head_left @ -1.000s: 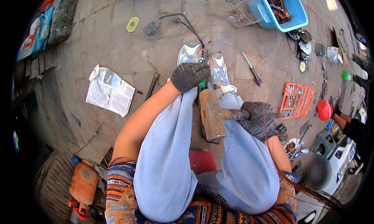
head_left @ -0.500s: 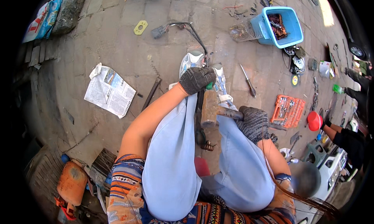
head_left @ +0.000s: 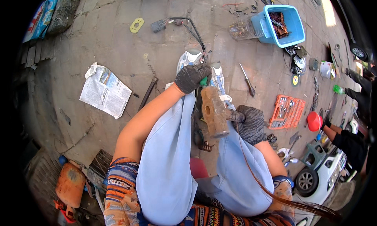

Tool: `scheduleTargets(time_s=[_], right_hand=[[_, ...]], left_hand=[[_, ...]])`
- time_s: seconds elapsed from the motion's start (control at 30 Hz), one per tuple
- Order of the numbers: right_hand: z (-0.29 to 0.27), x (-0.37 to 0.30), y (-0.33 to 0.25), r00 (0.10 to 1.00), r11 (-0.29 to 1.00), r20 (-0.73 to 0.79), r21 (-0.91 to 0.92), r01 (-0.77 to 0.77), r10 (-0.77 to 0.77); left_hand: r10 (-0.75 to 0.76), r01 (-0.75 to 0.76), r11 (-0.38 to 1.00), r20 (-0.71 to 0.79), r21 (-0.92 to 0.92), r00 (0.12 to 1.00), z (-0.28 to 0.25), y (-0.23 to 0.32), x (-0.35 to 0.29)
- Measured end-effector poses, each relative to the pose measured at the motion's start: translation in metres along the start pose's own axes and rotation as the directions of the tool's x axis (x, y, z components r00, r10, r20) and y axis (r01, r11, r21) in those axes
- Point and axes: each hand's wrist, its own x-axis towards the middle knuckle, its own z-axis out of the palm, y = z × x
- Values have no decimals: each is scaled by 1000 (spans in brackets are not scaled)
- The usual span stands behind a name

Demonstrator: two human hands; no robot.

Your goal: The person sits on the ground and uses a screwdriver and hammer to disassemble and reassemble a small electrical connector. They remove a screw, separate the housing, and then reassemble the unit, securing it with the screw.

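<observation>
My right hand [head_left: 251,125], in a dark grey knit glove, grips the short handle of a heavy sledgehammer. Its rusty block-shaped head [head_left: 215,112] hangs tilted between my knees, in front of the view of whatever lies below. Just beyond it my left hand [head_left: 191,78], gloved alike, is closed round a green-handled tool [head_left: 203,81]. Only a bit of green shows at the fingers, so its kind is hidden. Both shoes [head_left: 189,60] are close by the left hand. A wiring harness [head_left: 194,29] with a grey connector lies past the toes.
A screwdriver [head_left: 248,80] and an orange socket set [head_left: 287,112] lie on the paving to the right. Beyond them stands a blue bin [head_left: 283,42] with copper scrap. Newspaper [head_left: 106,91] and a dark bar [head_left: 148,93] lie left. A person with a red bowl [head_left: 314,121] is far right.
My right hand has lifted and tilted the sledgehammer, so its head looks larger and slanted. The left hand keeps its hold on the green-handled tool. The whole view has shifted slightly.
</observation>
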Motion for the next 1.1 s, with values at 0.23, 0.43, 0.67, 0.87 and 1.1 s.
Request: scheduleTargets(time_s=[0.23, 0.43, 0.67, 0.87, 1.1], right_hand=[[1, 6, -2, 999, 999, -47, 39, 21, -20], [14, 13, 12, 933, 918, -48, 203, -342, 358], [17, 22, 20, 882, 837, -133, 405, -368, 452], [26, 18, 32, 922, 755, -131, 622, -209, 363], [23, 14, 31, 950, 846, -113, 495, -199, 290]], left_hand=[[-283, 245, 933, -120, -264, 951, -4, 6, 7], [-400, 305, 840, -134, -449, 906, -3, -7, 24], [-471, 425, 831, -46, -359, 881, -18, -19, 48], [-399, 328, 839, -81, -433, 913, -11, -7, 38], [-431, 434, 788, 113, -438, 895, -32, -9, 37]])
